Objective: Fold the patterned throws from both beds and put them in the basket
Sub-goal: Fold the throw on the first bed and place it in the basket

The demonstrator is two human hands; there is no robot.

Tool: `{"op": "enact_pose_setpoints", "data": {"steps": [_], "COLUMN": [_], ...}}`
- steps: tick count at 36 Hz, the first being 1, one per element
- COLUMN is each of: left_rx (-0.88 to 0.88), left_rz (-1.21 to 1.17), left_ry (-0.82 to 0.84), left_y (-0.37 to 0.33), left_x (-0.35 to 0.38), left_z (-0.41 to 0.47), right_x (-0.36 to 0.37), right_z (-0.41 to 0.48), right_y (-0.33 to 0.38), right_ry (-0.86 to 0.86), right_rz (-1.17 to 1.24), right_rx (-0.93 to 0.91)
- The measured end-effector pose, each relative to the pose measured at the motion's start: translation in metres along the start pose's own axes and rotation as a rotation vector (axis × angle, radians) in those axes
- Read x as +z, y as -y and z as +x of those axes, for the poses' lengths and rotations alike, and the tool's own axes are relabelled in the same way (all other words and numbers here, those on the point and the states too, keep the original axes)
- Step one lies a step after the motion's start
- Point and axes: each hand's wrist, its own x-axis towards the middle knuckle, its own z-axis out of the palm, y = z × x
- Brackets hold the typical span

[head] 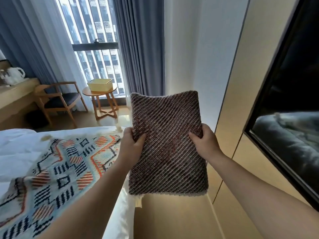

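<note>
A folded throw [168, 144], brown with fine diagonal stripes and a pale edge, hangs upright in front of me above the floor beside the bed. My left hand [133, 142] grips its left edge and my right hand [204, 141] grips its right edge. A second throw [57, 171], pale blue with orange and dark geometric patterns, lies spread flat across the white bed [19, 147] at lower left. The yellow basket [100, 85] stands on a small round wooden table [103, 94] by the window, far ahead of my hands.
A wooden chair [57, 99] stands left of the round table, next to a desk [15, 97] with a white kettle [14, 75]. Grey curtains frame the window. A wall-mounted dark screen [290, 107] is on the right, with a strip of floor between bed and wall.
</note>
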Motion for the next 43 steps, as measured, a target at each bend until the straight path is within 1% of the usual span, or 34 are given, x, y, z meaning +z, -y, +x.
{"op": "enact_pose_setpoints", "data": {"steps": [8,11,15,20,22,30,37,43], "left_rx": [-0.008,-0.023,-0.056,-0.122,-0.131,-0.124,-0.140,-0.135], "left_rz": [-0.023,-0.022,0.008,0.025,0.013,0.010,-0.023,-0.051], "left_ry": [0.001,-0.007,-0.045,-0.084,-0.099,-0.167,-0.192,-0.181], "left_y": [0.025,0.037,0.051,0.058,0.058,0.070,0.102,0.144], "left_x": [0.026,0.042,0.070,0.105,0.116,0.150,0.165,0.169], "left_z": [0.099,0.138,0.197,0.269,0.295,0.391,0.479,0.579], "right_x": [0.027,0.035,0.047,0.057,0.059,0.080,0.119,0.175], "right_z": [0.104,0.155,0.231,0.319,0.352,0.468,0.557,0.647], "right_y": [-0.022,-0.037,-0.054,-0.062,-0.062,-0.070,-0.082,-0.093], "right_ry": [0.014,0.033,0.051,0.158,0.180,0.242,0.268,0.272], "right_rz": [-0.006,-0.032,-0.054,0.034,0.046,0.005,0.000,-0.019], "right_rx": [-0.017,-0.018,-0.064,-0.027,-0.047,-0.104,-0.102,-0.089]}}
